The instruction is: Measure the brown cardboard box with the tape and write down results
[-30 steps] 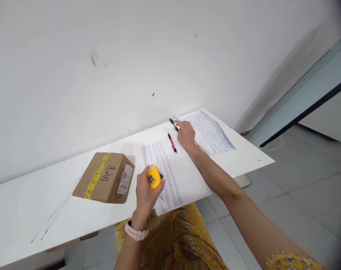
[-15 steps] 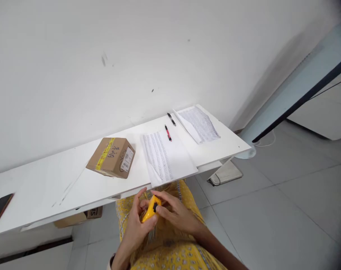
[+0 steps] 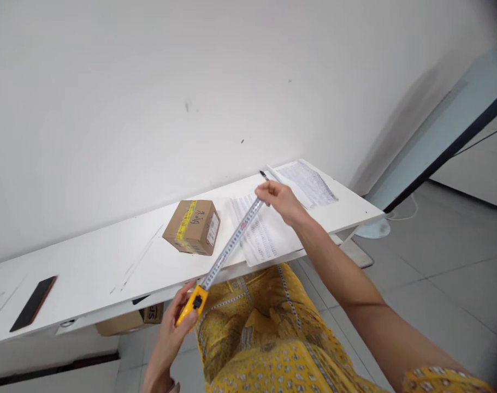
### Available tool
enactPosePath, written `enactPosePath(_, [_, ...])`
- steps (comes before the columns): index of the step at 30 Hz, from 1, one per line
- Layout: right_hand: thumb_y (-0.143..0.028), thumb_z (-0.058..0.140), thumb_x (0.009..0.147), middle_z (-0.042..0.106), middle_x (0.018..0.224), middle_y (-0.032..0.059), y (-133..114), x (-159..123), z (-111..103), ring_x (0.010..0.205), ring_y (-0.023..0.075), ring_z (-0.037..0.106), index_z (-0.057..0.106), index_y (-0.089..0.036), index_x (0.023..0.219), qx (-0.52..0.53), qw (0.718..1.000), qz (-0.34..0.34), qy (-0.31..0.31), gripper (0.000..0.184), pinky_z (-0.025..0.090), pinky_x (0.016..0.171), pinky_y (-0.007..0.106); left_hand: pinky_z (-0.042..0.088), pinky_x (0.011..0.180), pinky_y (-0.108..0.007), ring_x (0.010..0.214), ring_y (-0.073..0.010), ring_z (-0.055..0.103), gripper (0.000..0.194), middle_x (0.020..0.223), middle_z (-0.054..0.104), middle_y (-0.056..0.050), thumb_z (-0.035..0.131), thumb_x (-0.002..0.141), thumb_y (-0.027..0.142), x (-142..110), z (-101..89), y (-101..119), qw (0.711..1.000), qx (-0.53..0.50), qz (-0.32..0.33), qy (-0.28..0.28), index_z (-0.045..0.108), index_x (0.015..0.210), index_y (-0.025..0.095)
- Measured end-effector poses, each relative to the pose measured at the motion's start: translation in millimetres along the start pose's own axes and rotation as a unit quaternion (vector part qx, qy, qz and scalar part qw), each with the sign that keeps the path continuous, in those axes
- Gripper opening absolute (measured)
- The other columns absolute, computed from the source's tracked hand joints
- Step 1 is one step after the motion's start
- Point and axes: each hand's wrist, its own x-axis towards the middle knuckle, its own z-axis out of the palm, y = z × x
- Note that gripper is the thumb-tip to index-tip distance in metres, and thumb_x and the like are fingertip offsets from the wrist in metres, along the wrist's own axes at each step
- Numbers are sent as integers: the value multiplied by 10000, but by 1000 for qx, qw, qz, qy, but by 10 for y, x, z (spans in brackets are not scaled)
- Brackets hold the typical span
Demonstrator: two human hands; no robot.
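Note:
My left hand (image 3: 172,322) is closed around the yellow case of a tape measure (image 3: 192,307), low in front of the table edge. From the case a silvery marked blade slants up and to the right. Its far end is pinched in the fingers of my right hand (image 3: 279,199), above the printed sheets (image 3: 259,240). Just left of the stretched blade, a taped cardboard box (image 3: 193,226) with handwriting and a label sits on the white table (image 3: 146,256).
A dark, flat, phone-like object (image 3: 33,303) lies at the table's left. Behind my right hand are a black pen (image 3: 264,175) and a crumpled printed sheet (image 3: 308,183). Another carton (image 3: 152,313) shows under the table. A glass panel (image 3: 449,131) leans at the right.
The tape blade has been drawn out of its case. My right hand has moved up and right with its end, while my left hand has shifted left with the case. The view has shifted.

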Motion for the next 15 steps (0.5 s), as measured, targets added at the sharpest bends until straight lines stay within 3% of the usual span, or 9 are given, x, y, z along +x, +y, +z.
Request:
enactPosePath(3, [-414,746,702,598,699,-3,-66,620,305,642,118,486,633,-180,758,11,1000,-25,-4,266,388,569,251,503,893,-394,989,-321,651,707,1153,703,-77,734,704,599,-73,-328,-66,998,-24,-28,46,622,1304,243])
enactPosePath(6, [-392,718,717,613,701,5,5,925,779,662,126,509,648,-170,780,-22,997,-36,-72,242,397,603,259,528,868,-431,983,-353,662,741,1196,700,-82,762,644,624,-177,-373,-172,994,-89,-55,28,652,1279,258])
enactPosePath(9, [-380,665,758,625,715,8,179,1010,1255,668,131,515,653,-170,767,-102,982,-39,-155,211,390,628,265,524,884,-444,1041,-357,646,675,1210,692,-86,784,640,603,-224,-174,-291,984,-165,-74,-7,694,1222,273])
enactPosePath(11, [-390,633,787,632,725,6,306,1025,1494,676,135,518,644,-179,746,-154,972,-31,-175,216,381,632,263,541,834,-438,951,-321,675,614,1184,694,-90,793,658,571,-196,-60,-331,974,-208,-90,-19,705,1190,278])
enactPosePath(13, [-393,606,808,633,722,6,411,1032,1653,685,142,520,631,-186,729,-186,968,-21,-170,223,372,634,265,561,715,-426,773,-281,693,609,1119,702,-100,793,649,578,-135,-56,-315,966,-237,-98,-27,708,1158,256])
enactPosePath(15, [-382,589,819,639,729,11,487,1031,1750,697,152,528,625,-191,728,-200,966,-14,-163,215,367,642,270,558,614,-411,623,-252,680,619,1042,709,-101,772,641,609,-71,-171,-253,963,-251,-99,-20,708,1121,222])
